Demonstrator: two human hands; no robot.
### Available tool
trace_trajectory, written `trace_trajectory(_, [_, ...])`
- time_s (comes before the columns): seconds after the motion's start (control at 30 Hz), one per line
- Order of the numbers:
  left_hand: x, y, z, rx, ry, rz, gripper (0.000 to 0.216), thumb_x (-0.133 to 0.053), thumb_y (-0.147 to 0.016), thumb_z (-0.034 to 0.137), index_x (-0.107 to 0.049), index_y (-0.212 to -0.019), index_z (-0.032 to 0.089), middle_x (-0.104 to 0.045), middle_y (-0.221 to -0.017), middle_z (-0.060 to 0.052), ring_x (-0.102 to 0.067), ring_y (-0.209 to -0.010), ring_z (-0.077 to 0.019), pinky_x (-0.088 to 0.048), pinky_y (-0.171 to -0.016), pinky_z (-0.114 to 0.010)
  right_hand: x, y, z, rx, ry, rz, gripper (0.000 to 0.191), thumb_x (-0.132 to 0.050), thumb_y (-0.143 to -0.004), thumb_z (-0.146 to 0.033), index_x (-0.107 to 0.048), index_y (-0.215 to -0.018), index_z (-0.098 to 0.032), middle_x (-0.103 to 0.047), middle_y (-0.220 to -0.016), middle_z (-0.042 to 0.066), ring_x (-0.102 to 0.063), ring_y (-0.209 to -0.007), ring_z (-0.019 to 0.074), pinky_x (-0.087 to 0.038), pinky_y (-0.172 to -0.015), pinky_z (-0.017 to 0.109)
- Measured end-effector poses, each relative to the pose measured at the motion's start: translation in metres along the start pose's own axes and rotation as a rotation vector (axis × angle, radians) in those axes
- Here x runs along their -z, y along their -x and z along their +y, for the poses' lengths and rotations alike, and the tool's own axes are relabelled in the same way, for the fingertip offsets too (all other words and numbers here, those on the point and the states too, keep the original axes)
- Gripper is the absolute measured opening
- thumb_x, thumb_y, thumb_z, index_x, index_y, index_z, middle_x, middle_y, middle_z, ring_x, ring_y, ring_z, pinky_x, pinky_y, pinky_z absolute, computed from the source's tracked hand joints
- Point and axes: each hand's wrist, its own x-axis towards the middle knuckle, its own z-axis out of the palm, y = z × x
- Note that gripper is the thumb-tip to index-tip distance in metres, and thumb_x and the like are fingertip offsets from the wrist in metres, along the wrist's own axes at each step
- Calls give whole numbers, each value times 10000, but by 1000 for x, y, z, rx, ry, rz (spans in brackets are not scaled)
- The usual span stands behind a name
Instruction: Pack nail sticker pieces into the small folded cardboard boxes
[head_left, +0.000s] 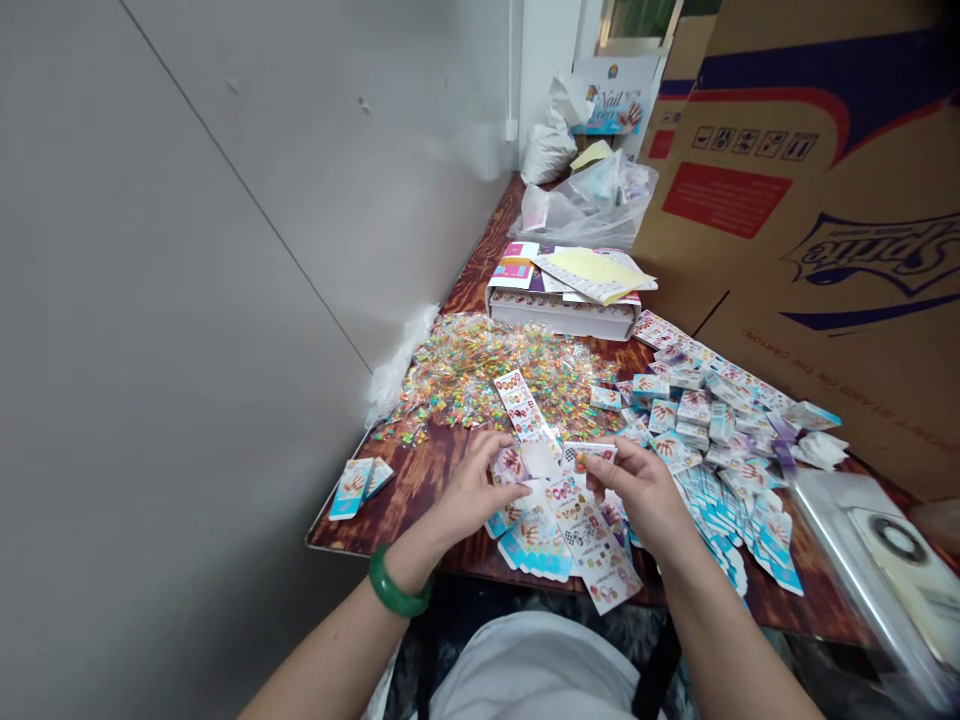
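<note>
My left hand (474, 487) is closed around a small printed carton (511, 463), whose white flap points to the right. Between thumb and fingers, my right hand (639, 490) pinches a folded printed strip (600, 452); a tiny orange piece shows by the thumb. The strip and the carton are close together, just above the table's near edge. Under my hands lie a long printed strip (589, 540) and a fan of flat blue-and-white cartons (534, 545). Another printed strip (517, 405) reaches away beyond my left hand.
A wide pile of small clear packets with coloured pieces (480, 370) spreads behind my hands. Many small boxes (694, 410) are heaped at the right, beside flat cartons (720, 530). A large cardboard box (810, 250) stands at right, a grey wall (262, 300) at left.
</note>
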Motion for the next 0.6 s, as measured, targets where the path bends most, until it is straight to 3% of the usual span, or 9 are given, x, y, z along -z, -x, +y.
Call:
trace_trajectory(0.07, [-4, 0, 2, -75, -167, 32, 364, -701, -643, 157, -566, -976, 216, -574, -1049, -49, -513, -1039, -235, -393, -940, -408, -3, 1, -4, -9, -28, -22, 231, -665, -701, -407, -614, -716, -182, -545, -557, -21, -483, -510, 110, -378, -482, 226])
trace_trajectory(0.17, [-11, 0, 5, -45, -124, 3, 389, -706, -644, 160, -542, -992, 214, -590, -1000, -31, -551, -947, -208, -440, -872, -367, -10, 2, -5, -24, 15, -23, 247, -663, -687, -420, -598, -722, -185, -522, -530, -34, -447, -451, 98, -354, -436, 224])
trace_trajectory(0.27, [-16, 1, 6, 102, 152, -56, 432, -718, -654, 239, -521, -1038, 209, -591, -955, -23, -583, -829, -173, -501, -699, -291, -14, 1, -4, -29, 55, 29, 232, -653, -691, -409, -574, -693, -191, -499, -491, -45, -426, -418, 94, -343, -416, 224])
trace_trajectory(0.4, [-23, 1, 8, 322, 619, -153, 357, -622, -762, 370, -507, -1059, 208, -584, -838, -12, -584, -687, -134, -461, -509, -215, -11, -3, 0, -73, 8, 46, 240, -651, -672, -421, -552, -704, -205, -506, -498, -43, -447, -417, 115, -355, -392, 236])
trace_trajectory(0.5, [-28, -1, 9, 421, 870, -69, 296, -593, -780, 387, -532, -993, 190, -579, -830, -27, -579, -662, -123, -431, -511, -207, -7, -6, 6, -69, 54, 70, 222, -618, -701, -417, -540, -698, -210, -506, -492, -42, -448, -421, 123, -347, -395, 241])
trace_trajectory(0.6, [-33, -1, 11, 424, 900, 18, 253, -581, -784, 377, -548, -948, 188, -566, -834, -32, -560, -689, -122, -424, -547, -210, -3, -7, 10, -2, 270, 90, 184, -591, -744, -376, -583, -696, -199, -510, -506, -34, -453, -463, 124, -344, -444, 241])
